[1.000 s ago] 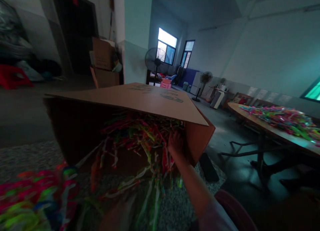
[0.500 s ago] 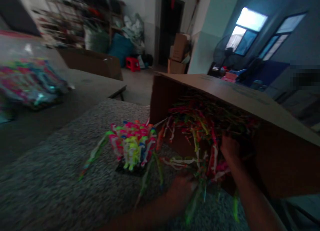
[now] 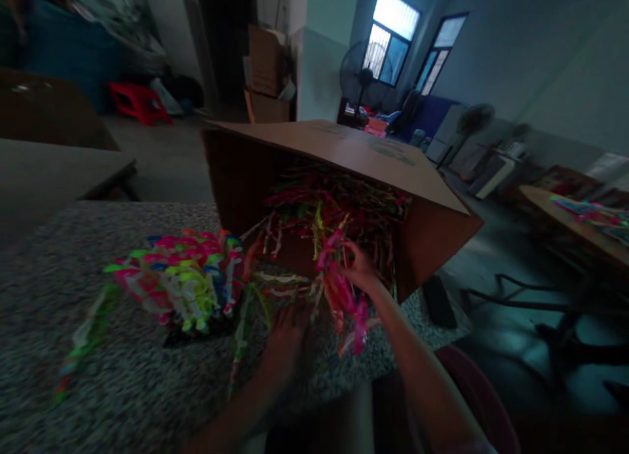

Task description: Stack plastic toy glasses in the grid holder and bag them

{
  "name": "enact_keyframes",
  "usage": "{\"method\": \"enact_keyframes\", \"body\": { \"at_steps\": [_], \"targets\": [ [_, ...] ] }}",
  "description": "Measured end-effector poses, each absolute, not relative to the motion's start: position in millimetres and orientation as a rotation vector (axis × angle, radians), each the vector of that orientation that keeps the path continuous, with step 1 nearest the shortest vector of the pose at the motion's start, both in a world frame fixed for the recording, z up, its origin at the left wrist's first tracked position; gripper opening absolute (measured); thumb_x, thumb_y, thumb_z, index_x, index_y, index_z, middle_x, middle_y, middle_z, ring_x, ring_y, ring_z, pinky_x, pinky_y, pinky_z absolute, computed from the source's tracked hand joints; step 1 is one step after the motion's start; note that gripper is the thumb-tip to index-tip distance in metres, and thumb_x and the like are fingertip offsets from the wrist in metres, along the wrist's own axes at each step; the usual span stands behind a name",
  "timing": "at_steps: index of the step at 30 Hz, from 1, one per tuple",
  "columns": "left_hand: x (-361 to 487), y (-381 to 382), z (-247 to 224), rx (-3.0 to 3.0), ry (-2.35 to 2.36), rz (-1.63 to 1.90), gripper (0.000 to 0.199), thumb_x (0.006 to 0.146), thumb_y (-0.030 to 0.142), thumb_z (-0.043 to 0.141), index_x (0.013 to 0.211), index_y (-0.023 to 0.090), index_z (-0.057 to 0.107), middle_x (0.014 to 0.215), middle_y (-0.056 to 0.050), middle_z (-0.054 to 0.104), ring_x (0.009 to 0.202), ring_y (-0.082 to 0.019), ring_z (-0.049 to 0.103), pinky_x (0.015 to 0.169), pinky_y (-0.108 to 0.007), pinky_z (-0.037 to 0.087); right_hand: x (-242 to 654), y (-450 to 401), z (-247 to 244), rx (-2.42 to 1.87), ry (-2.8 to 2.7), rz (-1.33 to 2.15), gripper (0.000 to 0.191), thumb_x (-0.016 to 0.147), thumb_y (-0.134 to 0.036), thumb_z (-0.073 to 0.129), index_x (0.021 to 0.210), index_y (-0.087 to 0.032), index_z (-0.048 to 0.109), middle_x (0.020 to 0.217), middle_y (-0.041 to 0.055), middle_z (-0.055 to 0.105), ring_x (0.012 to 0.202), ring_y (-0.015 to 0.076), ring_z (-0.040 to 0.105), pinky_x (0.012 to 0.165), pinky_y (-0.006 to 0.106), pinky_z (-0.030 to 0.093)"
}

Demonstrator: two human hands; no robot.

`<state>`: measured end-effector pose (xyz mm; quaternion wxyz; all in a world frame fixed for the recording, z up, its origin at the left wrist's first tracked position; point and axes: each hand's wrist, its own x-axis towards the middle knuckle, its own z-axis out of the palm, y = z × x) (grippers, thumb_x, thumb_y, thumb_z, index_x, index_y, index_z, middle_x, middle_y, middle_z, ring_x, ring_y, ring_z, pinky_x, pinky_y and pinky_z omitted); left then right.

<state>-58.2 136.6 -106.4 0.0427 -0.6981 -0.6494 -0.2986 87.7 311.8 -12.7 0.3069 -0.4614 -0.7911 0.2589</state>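
Observation:
A cardboard box [image 3: 344, 143] lies on its side on the speckled table, its opening facing me, with many thin colourful plastic strips [image 3: 339, 192] inside. At the opening, my right hand [image 3: 361, 268] is closed on a pink strip bundle [image 3: 344, 290] that hangs down over the table. My left hand [image 3: 287, 329] is on the tabletop just left of it, fingers apart and somewhat blurred, beside loose strips [image 3: 282, 280]. Farther left, a tight cluster of pink, yellow and blue pieces [image 3: 191, 277] stands upright on a dark base. One green strip [image 3: 86, 336] lies left of the cluster.
A dark phone-like object [image 3: 439, 301] lies at the table's right edge. Beyond are another table [image 3: 39, 172] at the left, a red stool [image 3: 139, 102], stacked cartons [image 3: 265, 61] and standing fans. More colourful pieces lie on a table [image 3: 580, 225] at the far right.
The view has swung right. My right hand has come from deep inside the box to its opening, now with pink strips. My left hand has moved away from the green strips hanging at the front.

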Motion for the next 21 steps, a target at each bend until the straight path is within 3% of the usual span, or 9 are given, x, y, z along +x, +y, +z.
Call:
{"method": "enact_keyframes", "body": {
  "at_steps": [6,11,14,16,18,21],
  "targets": [
    [-72,158,-70,-2.107,-1.970,-1.103,0.030,0.085,0.015,0.049,0.114,0.016,0.061,0.115,-0.012,0.056,0.106,-0.025,0.054,0.092,-0.041,0.047,122,319,-12,-1.251,-1.903,0.774,0.033,0.077,-0.020,0.059,0.111,-0.018,0.058,0.104,0.0041,0.066,0.091,0.0139,0.064,0.085,0.029,0.050],
    [-38,153,-48,-2.282,-1.745,-1.350,0.021,0.091,0.024,0.047,0.104,0.017,0.062,0.100,-0.008,0.061,0.094,-0.019,0.058,0.084,-0.032,0.050,164,267,-10,-1.339,-1.872,0.499,0.023,0.082,-0.019,0.051,0.102,-0.018,0.064,0.095,0.0031,0.068,0.084,0.0143,0.063,0.079,0.026,0.049],
    [-14,119,-60,-2.611,-1.597,-1.224,0.026,0.086,0.033,0.058,0.108,0.021,0.062,0.109,-0.006,0.061,0.101,-0.020,0.057,0.087,-0.032,0.049,167,229,-26,-1.325,-1.978,0.450,0.019,0.083,-0.024,0.055,0.098,-0.019,0.066,0.092,0.0034,0.067,0.083,0.0147,0.063,0.077,0.024,0.048],
    [-5,98,-74,-2.807,-1.547,-1.035,0.035,0.082,0.034,0.064,0.117,0.026,0.060,0.116,-0.004,0.060,0.106,-0.020,0.055,0.090,-0.033,0.048,154,216,-38,-1.375,-2.004,0.433,0.032,0.081,-0.032,0.061,0.109,-0.019,0.062,0.099,0.0062,0.066,0.089,0.0164,0.062,0.078,0.025,0.048],
    [-4,89,-87,-2.845,-1.584,-0.876,0.039,0.084,0.026,0.061,0.123,0.030,0.057,0.117,-0.003,0.061,0.107,-0.020,0.054,0.092,-0.035,0.048,136,214,-44,-1.510,-2.013,0.376,0.042,0.081,-0.034,0.062,0.119,-0.017,0.058,0.102,0.0093,0.066,0.091,0.0183,0.062,0.078,0.026,0.048],
    [-19,95,-95,-2.721,-1.665,-0.801,0.038,0.086,0.013,0.052,0.119,0.030,0.061,0.111,-0.004,0.063,0.105,-0.020,0.055,0.091,-0.036,0.048,118,217,-30,-1.683,-1.950,0.276,0.029,0.085,-0.021,0.054,0.111,-0.016,0.063,0.092,0.0092,0.068,0.081,0.0172,0.063,0.074,0.026,0.046]
  ]
}}
